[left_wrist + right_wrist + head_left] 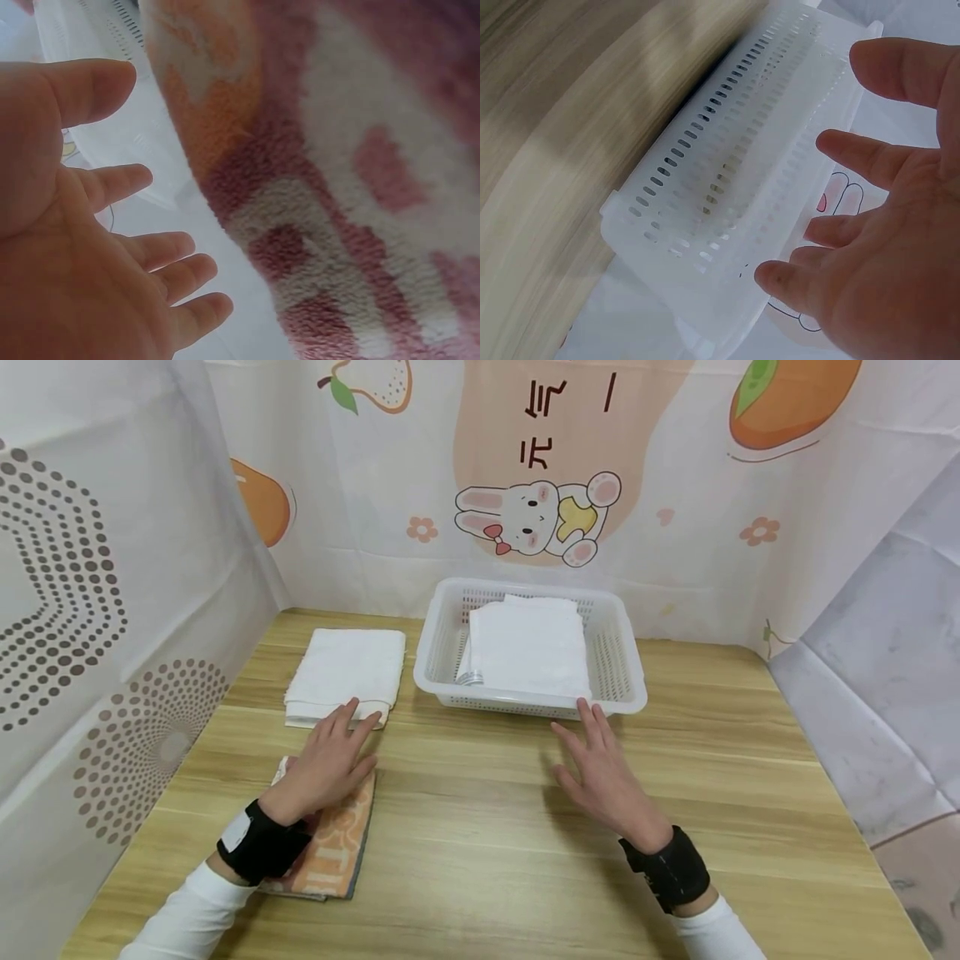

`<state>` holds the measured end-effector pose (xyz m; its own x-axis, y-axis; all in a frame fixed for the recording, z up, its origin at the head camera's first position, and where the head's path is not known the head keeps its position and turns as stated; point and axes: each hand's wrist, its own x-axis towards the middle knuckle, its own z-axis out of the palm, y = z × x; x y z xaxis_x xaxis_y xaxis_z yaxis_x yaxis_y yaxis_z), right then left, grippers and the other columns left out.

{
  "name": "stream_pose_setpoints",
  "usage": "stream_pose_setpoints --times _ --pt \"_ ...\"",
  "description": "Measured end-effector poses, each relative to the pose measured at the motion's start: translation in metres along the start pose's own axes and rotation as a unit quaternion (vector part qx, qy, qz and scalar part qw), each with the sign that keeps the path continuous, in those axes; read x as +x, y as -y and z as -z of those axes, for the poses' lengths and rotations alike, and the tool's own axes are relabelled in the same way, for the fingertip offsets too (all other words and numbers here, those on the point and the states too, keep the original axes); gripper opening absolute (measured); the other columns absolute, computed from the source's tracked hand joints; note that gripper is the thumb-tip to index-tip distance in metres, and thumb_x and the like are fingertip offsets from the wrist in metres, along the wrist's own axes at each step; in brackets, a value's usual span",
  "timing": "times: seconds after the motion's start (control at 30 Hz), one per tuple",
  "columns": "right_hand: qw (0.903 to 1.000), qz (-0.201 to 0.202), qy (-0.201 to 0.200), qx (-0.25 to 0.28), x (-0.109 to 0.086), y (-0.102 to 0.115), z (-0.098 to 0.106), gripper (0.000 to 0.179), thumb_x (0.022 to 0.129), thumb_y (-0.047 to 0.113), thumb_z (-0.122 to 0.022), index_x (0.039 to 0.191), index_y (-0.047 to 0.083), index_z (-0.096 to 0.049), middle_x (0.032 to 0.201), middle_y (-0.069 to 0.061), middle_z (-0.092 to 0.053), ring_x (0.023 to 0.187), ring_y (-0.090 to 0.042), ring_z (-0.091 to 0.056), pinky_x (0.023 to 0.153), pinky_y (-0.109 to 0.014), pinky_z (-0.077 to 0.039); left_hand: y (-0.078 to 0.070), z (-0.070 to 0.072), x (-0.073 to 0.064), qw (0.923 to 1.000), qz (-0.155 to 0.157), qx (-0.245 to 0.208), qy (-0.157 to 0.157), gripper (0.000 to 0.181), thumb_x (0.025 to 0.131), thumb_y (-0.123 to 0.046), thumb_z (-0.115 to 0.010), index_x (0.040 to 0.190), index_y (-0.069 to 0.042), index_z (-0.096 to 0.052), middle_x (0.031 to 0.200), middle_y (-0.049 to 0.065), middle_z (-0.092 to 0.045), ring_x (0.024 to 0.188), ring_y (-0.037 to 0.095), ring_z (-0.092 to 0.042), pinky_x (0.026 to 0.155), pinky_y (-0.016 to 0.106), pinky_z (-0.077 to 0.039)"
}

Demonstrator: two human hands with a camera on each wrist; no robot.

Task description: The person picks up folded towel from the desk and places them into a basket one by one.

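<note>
My left hand point(325, 766), fingers spread, is over the patterned orange and maroon towel point(341, 852), its fingertips overlapping the front edge of a folded white towel point(352, 664). In the left wrist view the patterned towel point(322, 187) fills the right side, and the palm point(82, 277) holds nothing. A white plastic basket point(628, 668) stands at the back, with folded white towels point(528, 643) inside. My right hand point(603, 772) has its fingers extended at the basket's front rim. The right wrist view shows those fingers point(862, 157) beside the perforated basket wall point(705, 157), with nothing in them.
Everything stands on a wood-grain table point(480, 843). A white curtain point(360, 468) printed with fruit and a rabbit hangs right behind the basket. Patterned cloth point(172, 527) closes off the left side, and marbled sheeting point(885, 652) the right.
</note>
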<state>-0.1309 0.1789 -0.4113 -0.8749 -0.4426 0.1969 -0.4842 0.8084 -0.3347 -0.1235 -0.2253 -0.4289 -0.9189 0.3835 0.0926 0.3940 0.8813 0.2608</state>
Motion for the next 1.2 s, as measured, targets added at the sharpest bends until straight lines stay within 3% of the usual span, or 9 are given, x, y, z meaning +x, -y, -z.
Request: stream_pose_setpoints --times 0.53,1.0,1.2 --pt "0.9995 0.028 0.008 0.009 -0.001 0.014 -0.011 0.056 0.09 0.012 -0.072 0.14 -0.003 -0.052 0.156 -0.036 -0.015 0.145 -0.054 -0.011 0.111 -0.068 -0.02 0.007 0.0 -0.013 0.9997 0.022 -0.009 0.005 0.061 0.098 -0.02 -0.063 0.15 -0.002 -0.036 0.152 0.037 -0.024 0.138 0.054 -0.028 0.108 0.066 -0.025" --pt "0.9993 0.03 0.013 0.02 -0.002 0.02 -0.017 0.057 0.089 0.014 -0.073 0.139 -0.002 -0.052 0.155 -0.037 -0.019 0.144 -0.053 -0.014 0.112 -0.065 -0.021 0.009 0.001 -0.019 0.9957 0.074 -0.04 0.039 0.063 0.102 -0.025 -0.056 0.155 -0.006 -0.026 0.154 0.036 -0.02 0.135 0.058 -0.029 0.099 0.072 -0.031" --pt "0.9993 0.027 0.016 0.019 -0.002 0.021 -0.018 0.055 0.09 0.014 -0.072 0.139 -0.001 -0.052 0.155 -0.037 -0.019 0.144 -0.054 -0.015 0.111 -0.066 -0.022 0.01 0.002 -0.023 0.995 0.077 -0.045 0.045 0.064 0.103 -0.026 -0.054 0.155 -0.003 -0.025 0.151 0.037 -0.028 0.136 0.057 -0.029 0.109 0.067 -0.023"
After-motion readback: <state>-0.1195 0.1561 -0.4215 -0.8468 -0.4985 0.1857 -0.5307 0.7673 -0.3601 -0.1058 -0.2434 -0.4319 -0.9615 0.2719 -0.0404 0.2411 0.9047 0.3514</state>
